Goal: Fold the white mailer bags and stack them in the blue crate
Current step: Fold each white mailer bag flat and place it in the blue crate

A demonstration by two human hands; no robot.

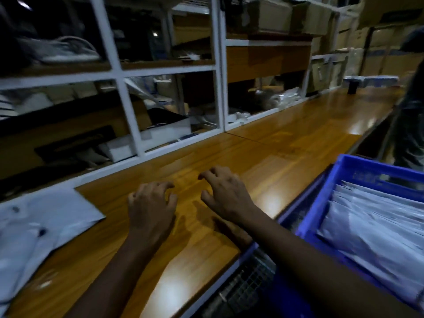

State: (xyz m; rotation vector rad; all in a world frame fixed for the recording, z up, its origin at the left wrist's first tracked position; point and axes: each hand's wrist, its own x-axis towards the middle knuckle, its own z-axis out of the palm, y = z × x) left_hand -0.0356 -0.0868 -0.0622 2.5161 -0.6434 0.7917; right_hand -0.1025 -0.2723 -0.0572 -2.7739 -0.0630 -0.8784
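- Nothing is held: the left hand point(150, 208) and the right hand point(226, 195) are seen hovering over bare counter point(286, 152), fingers spread and loosely curled, each grip open and empty.
- The unfolded white mailer bags point(43, 228) are found to the left of both grips, lying flat on the counter near its left end; the pile's near corner points toward the left hand, close but apart from it.
- The pile's long axis cannot be told, since it is cut off by the frame edge.
- The left hand is judged the nearer one for the next pick, a short sideways reach being called for.
- The blue crate point(358, 166) is seen to the right of the right grip, beyond the counter's edge, with folded white bags point(376, 228) already stacked inside.
- Embossed lettering is visible on the crate's far wall but is too blurred to be read; no other writing can be made out.
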